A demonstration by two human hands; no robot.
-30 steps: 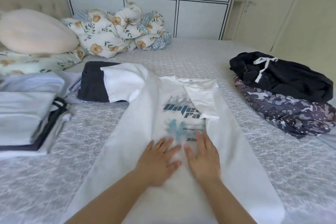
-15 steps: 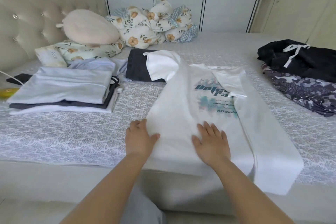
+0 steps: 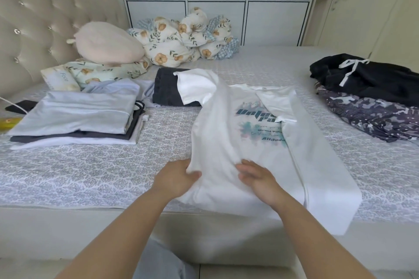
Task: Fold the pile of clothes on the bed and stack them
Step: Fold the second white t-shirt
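Head view, looking down over the near edge of a bed [image 3: 113, 172] covered with a patterned grey-white sheet. White T-shirt [image 3: 254, 142] with a teal print lies face up at centre, its right side and sleeve folded inward over the print, its hem hanging slightly past the bed's near edge. Left hand [image 3: 175, 180] grips the shirt's left edge near the hem, thumb over the gathered fabric and fingers curled beneath it. Right hand [image 3: 258, 179] rests on the lower front of the shirt with fingers extended and slightly spread, holding nothing. Stack of folded clothes [image 3: 74, 120] sits at left; a dark folded garment [image 3: 165, 93] lies just beyond the shirt's left sleeve. Unfolded dark clothes [image 3: 371, 95] form a pile at right. Pillows [image 3: 108, 45] and a floral quilt [image 3: 186, 41] occupy the far side.
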